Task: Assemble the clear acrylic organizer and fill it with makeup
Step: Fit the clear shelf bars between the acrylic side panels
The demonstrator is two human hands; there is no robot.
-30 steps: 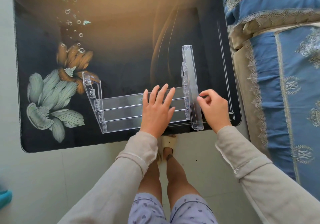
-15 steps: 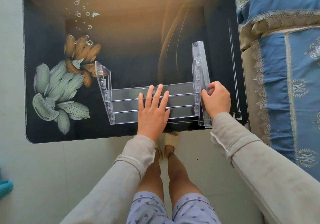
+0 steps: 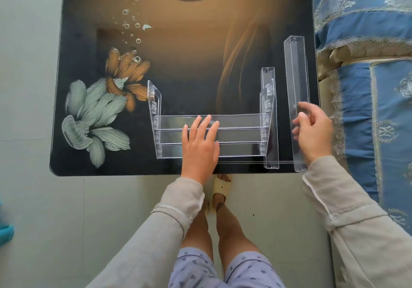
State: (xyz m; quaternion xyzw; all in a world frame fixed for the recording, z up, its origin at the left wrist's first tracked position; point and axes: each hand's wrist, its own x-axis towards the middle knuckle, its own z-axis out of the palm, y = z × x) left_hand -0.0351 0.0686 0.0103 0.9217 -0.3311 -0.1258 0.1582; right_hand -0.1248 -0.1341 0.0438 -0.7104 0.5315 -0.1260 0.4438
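Note:
The partly built clear acrylic organizer lies on the dark flower-printed table near its front edge. It has a left side panel, a right side panel and three stepped shelf strips between them. My left hand rests flat on the shelf strips with its fingers spread. A loose long clear acrylic strip lies lengthwise along the table's right edge. My right hand is curled around its near half. No makeup is in view.
A bed with a blue patterned cover stands right against the table's right side. My legs and a beige slipper are on the tiled floor under the front edge. Something teal shows at the far left.
My right hand has left the organizer's right side panel and now grips a long loose strip at the table's right edge. My left hand stays flat on the shelves.

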